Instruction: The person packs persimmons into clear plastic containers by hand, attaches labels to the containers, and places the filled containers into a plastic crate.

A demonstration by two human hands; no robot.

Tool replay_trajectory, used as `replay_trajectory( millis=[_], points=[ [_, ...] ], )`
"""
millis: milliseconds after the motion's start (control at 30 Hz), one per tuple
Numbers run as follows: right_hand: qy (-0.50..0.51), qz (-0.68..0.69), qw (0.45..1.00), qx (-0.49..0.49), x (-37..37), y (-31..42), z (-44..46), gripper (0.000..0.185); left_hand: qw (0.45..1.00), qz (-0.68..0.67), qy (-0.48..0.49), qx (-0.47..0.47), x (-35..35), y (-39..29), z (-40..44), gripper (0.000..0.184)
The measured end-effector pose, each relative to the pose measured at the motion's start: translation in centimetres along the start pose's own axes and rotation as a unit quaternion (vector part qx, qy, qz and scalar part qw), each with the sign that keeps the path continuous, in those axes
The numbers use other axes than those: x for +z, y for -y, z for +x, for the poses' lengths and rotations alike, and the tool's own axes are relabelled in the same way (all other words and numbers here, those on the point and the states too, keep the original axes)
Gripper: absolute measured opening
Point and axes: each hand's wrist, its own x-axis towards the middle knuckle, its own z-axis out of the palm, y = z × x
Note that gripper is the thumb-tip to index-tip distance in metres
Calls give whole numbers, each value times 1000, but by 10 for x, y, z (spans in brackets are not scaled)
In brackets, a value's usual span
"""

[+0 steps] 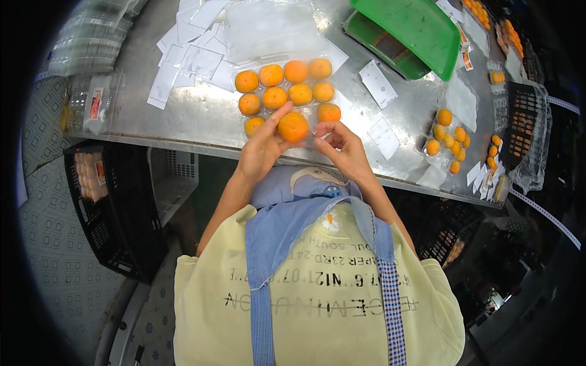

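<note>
My left hand (262, 151) holds a round orange fruit (293, 127), probably a persimmon, above the near edge of a clear plastic clamshell box. Close by on the right is my right hand (343, 148), with thumb and fingers curved but apart and nothing visible between them. Several similar fruits (274, 98) sit in rows in the box, and its transparent lid (271, 30) lies folded back on the far side. The held fruit and my hands partly cover the box's nearest row.
White cards (195, 60) are scattered left of the box; another card (378, 84) lies right. A green basket (415, 30) stands at the back. More fruit (448, 143) sits on the metal table's (131, 119) right side. Stacked clear boxes (91, 36) rise left, above black crates (116, 213).
</note>
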Motion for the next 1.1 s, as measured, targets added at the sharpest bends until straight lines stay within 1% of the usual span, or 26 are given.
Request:
replay_trajectory(
  millis=[100,200,300,400,500,600,700,800,900,1000,1100],
  points=[
    [-6,-24,999,-47,5,13,1,43,998,59,38,4,-1,4,2,56],
    [-11,-45,996,-80,8,16,3,50,974,217,27,52,0,10,3,62],
    [8,-50,996,-73,6,14,4,51,973,217,-25,70,2,15,3,65],
    [40,-51,995,-69,2,12,3,52,963,267,-41,9,-3,10,1,60],
    [46,-22,998,-41,1,11,4,54,954,291,-44,57,-4,14,1,53],
    [50,-30,998,9,4,14,4,53,916,385,-33,111,-1,18,1,47],
    [59,-61,996,26,4,6,3,53,891,448,-14,74,5,14,-4,50],
    [59,-61,996,-8,4,3,-2,52,885,463,-12,59,3,15,-9,50],
    [68,-72,995,-13,3,-7,-4,52,876,481,-16,38,1,16,-11,50],
    [80,8,994,69,4,-12,-3,51,875,483,-21,13,1,15,-11,51],
    [94,-27,992,76,6,-10,-1,48,883,470,-23,0,0,14,-11,54]
  ],
)
